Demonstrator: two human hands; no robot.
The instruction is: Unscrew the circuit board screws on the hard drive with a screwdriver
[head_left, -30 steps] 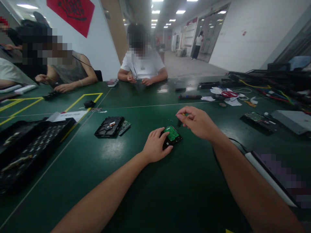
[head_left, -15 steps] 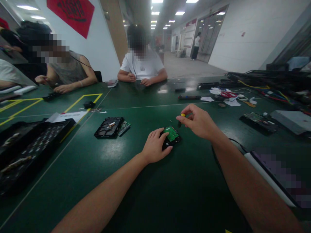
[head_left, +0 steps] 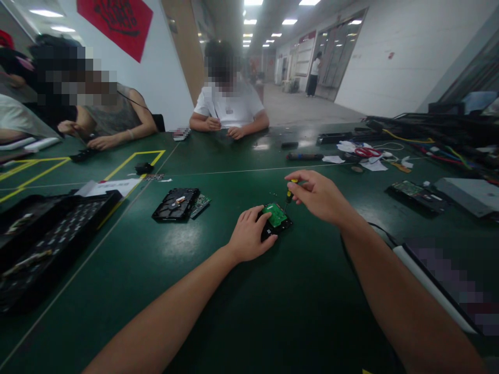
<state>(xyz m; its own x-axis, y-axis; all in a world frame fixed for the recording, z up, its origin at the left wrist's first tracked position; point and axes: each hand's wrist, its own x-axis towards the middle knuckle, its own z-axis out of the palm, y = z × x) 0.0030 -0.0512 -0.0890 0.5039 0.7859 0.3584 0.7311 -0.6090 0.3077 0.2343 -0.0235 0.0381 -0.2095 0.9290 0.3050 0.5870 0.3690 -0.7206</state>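
Note:
A small black hard drive (head_left: 278, 222) with a green circuit board on top lies on the dark green table (head_left: 249, 311) in front of me. My left hand (head_left: 248, 236) is closed on its near left side and holds it down. My right hand (head_left: 317, 196) pinches a small yellow-and-black screwdriver (head_left: 289, 196), which stands nearly upright with its tip at the drive's far right corner.
A second black drive (head_left: 176, 203) with a loose green board lies to the left. A black tray (head_left: 42, 234) sits at the far left. Another board and case (head_left: 415, 193), cables and scissors lie right. Two people sit across the table; a white-edged object (head_left: 429, 283) lies near my right arm.
My right hand has shifted slightly around the screwdriver's top, fingers turning on it. My left hand and the drive have stayed in place.

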